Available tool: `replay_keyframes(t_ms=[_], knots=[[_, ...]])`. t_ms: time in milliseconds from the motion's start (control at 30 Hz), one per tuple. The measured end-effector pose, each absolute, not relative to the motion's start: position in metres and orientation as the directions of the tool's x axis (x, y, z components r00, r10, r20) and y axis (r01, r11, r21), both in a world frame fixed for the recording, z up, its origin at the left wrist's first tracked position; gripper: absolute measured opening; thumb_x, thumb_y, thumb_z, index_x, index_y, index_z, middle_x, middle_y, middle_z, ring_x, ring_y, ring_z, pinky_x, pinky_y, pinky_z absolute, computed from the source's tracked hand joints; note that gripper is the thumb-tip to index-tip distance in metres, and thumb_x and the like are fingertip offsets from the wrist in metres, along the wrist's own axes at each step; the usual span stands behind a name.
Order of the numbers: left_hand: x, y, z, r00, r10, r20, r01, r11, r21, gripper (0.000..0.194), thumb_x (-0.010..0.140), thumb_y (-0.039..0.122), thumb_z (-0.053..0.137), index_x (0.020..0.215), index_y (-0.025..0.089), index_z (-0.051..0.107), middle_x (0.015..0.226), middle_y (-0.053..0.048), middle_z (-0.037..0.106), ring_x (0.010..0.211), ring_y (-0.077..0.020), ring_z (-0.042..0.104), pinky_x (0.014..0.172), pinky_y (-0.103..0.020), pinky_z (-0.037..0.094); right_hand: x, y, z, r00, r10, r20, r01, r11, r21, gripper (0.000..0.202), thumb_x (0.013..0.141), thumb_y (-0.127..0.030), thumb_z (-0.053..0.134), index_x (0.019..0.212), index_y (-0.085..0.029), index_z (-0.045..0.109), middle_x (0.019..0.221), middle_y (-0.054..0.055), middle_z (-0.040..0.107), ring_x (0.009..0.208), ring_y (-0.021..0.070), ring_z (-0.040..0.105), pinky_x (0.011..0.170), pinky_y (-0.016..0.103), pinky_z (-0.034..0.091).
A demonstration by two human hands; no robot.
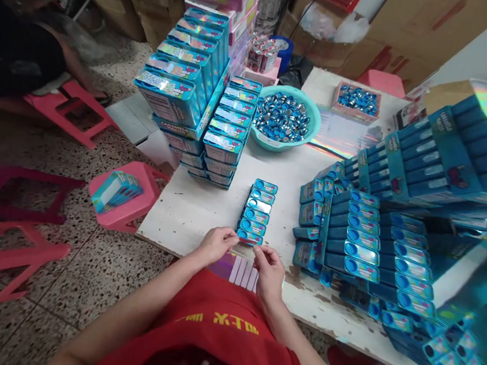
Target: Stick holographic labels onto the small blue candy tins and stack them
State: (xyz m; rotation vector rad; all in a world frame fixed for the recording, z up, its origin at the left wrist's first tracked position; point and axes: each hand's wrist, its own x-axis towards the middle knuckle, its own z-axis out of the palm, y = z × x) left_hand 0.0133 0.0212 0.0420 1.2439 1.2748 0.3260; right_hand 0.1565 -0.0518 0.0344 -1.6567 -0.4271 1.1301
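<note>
Before me on the white table stands a short row of slim blue boxes [256, 215], each with a round blue recess on its top. My left hand [218, 244] is closed, thumb and fingertips pinched together at the left corner of the nearest box. At that box's right corner, my right hand [268, 271] pinches with thumb and forefinger. Whatever lies between the fingertips is too small to make out. Below the hands, at the table edge, a purple sheet with pale strips [239, 271] shows between my wrists.
A turquoise basin [269, 144] holds many small blue and silver caps. Stacked display boxes [196, 134] rise at the back left. More blue boxes [364, 236] are piled on the right. A pink stool [144, 213] carries flat blue pieces. Someone sits at the far left.
</note>
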Motion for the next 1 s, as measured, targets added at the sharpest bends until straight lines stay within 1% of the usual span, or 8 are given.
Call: replay_keyframes(t_ms=[133, 300, 367, 467, 567, 733, 900, 1000], knots=[[0.009, 0.038, 0.056, 0.413, 0.756, -0.507, 0.596, 0.197, 0.779, 0.027, 0.076, 0.041, 0.047, 0.062, 0.017, 0.051, 0.051, 0.005, 0.048, 0.051, -0.0098, 0.042, 0.05, -0.021, 0.031, 0.16, -0.047, 0.039, 0.452, 0.757, -0.472, -0.194, -0.433, -0.88, 0.034, 0.065, -0.047, 0.07, 0.075, -0.017, 0.058, 0.055, -0.005, 0.05, 0.046, 0.0077, 0.042, 0.044, 0.021, 0.038], [0.005, 0.047, 0.08, 0.572, 0.68, -0.457, 0.522, 0.127, 0.843, 0.024, 0.079, 0.038, 0.045, 0.068, 0.017, 0.051, 0.054, 0.006, 0.045, 0.053, -0.0092, 0.043, 0.052, -0.02, 0.032, 0.169, -0.041, 0.058, 0.386, 0.782, -0.489, -0.229, -0.433, -0.872, 0.054, 0.069, -0.053, 0.064, 0.109, -0.021, 0.048, 0.083, -0.001, 0.055, 0.053, 0.0101, 0.053, 0.035, 0.019, 0.037], [0.004, 0.048, 0.084, 0.592, 0.665, -0.455, 0.502, 0.138, 0.854, 0.025, 0.08, 0.038, 0.044, 0.068, 0.017, 0.05, 0.055, 0.006, 0.045, 0.054, -0.0091, 0.043, 0.053, -0.02, 0.033, 0.171, -0.039, 0.062, 0.27, 0.801, -0.534, -0.215, -0.49, -0.845, 0.059, 0.067, -0.054, 0.065, 0.112, -0.021, 0.047, 0.081, -0.002, 0.054, 0.048, 0.0093, 0.052, 0.032, 0.019, 0.034], [0.002, 0.049, 0.083, 0.611, 0.646, -0.457, 0.491, 0.143, 0.859, 0.026, 0.08, 0.039, 0.045, 0.07, 0.017, 0.051, 0.057, 0.006, 0.046, 0.055, -0.0092, 0.045, 0.054, -0.02, 0.034, 0.17, -0.036, 0.06, 0.15, 0.813, -0.563, -0.154, -0.544, -0.825, 0.047, 0.065, -0.053, 0.067, 0.095, -0.018, 0.055, 0.061, -0.007, 0.047, 0.038, 0.0062, 0.039, 0.033, 0.019, 0.026], [0.003, 0.049, 0.073, 0.607, 0.64, -0.471, 0.513, 0.137, 0.847, 0.027, 0.08, 0.041, 0.045, 0.07, 0.017, 0.052, 0.056, 0.006, 0.046, 0.055, -0.0096, 0.045, 0.054, -0.02, 0.035, 0.168, -0.032, 0.052, 0.153, 0.827, -0.541, -0.088, -0.534, -0.841, 0.037, 0.067, -0.053, 0.064, 0.067, -0.018, 0.053, 0.045, -0.009, 0.037, 0.037, 0.0054, 0.029, 0.038, 0.02, 0.024], [0.006, 0.051, 0.054, 0.517, 0.691, -0.505, 0.643, 0.075, 0.762, 0.027, 0.082, 0.041, 0.038, 0.072, 0.019, 0.051, 0.056, 0.005, 0.047, 0.056, -0.0118, 0.046, 0.055, -0.021, 0.035, 0.169, -0.023, 0.045, 0.232, 0.852, -0.47, 0.137, -0.507, -0.851, 0.035, 0.069, -0.052, 0.058, 0.061, -0.018, 0.055, 0.044, -0.006, 0.044, 0.041, 0.0091, 0.036, 0.044, 0.023, 0.03], [0.011, 0.052, 0.041, 0.482, 0.708, -0.516, 0.744, -0.021, 0.668, 0.026, 0.086, 0.038, 0.031, 0.076, 0.021, 0.049, 0.059, 0.003, 0.047, 0.059, -0.0142, 0.048, 0.057, -0.023, 0.033, 0.169, -0.014, 0.043, 0.29, 0.871, -0.398, 0.381, -0.486, -0.786, 0.03, 0.072, -0.044, 0.052, 0.056, -0.019, 0.057, 0.044, -0.002, 0.05, 0.044, 0.0124, 0.044, 0.048, 0.023, 0.031], [0.016, 0.05, 0.033, 0.468, 0.7, -0.539, 0.733, 0.033, 0.679, 0.026, 0.085, 0.035, 0.032, 0.072, 0.02, 0.049, 0.058, 0.003, 0.048, 0.06, -0.0141, 0.049, 0.056, -0.023, 0.034, 0.167, -0.012, 0.04, 0.316, 0.882, -0.35, 0.508, -0.469, -0.722, 0.028, 0.072, -0.04, 0.052, 0.052, -0.02, 0.055, 0.046, -0.001, 0.053, 0.047, 0.014, 0.047, 0.05, 0.024, 0.03]])
